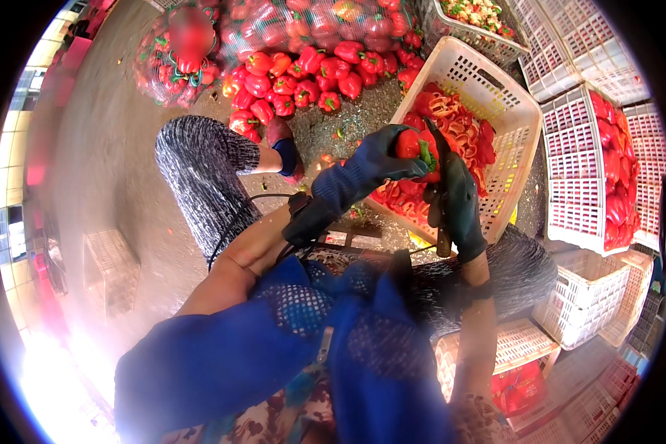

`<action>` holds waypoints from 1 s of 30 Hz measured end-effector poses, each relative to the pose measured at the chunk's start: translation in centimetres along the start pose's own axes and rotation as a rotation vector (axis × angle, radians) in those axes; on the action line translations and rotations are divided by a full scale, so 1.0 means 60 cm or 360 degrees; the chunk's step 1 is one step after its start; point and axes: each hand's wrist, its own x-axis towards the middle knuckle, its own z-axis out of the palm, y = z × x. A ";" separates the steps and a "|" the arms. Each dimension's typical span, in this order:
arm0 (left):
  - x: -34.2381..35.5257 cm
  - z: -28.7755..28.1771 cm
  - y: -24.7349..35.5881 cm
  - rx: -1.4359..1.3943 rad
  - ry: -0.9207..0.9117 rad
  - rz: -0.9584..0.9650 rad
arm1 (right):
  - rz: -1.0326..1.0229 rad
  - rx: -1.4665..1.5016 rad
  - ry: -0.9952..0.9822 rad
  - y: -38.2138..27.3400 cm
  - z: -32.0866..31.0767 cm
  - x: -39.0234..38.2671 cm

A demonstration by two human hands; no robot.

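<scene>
My left hand, in a dark blue glove, is closed around a red bell pepper with its green stem showing. The pepper is above a white plastic crate holding cut red pepper pieces. On the pepper's right side, my right hand wears a dark glove and grips what looks like a knife; its brown handle sticks out below the palm. I cannot make out the blade. The right fingers reach up along the pepper, close to it or touching.
Whole red peppers lie piled on the floor ahead, beside filled mesh sacks. Far right stands a white crate of red peppers. A crate of pale and green scraps is at the back. Another white crate sits lower right.
</scene>
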 end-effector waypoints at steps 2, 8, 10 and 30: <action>-0.006 -0.003 0.007 0.0068 -0.0146 -0.0042 | -0.0192 -0.0349 0.0046 0.038 -0.016 -0.003; -0.052 0.044 0.074 -0.0709 -0.0343 -0.0005 | -0.0714 -0.0990 0.0321 0.121 -0.047 0.023; -0.028 0.033 0.085 -0.0443 -0.0470 0.0202 | 0.0126 -0.0308 0.0230 0.052 -0.043 0.026; 0.023 0.130 0.008 -0.0355 0.0111 0.0064 | -0.0968 -0.0767 0.1048 0.000 -0.013 0.006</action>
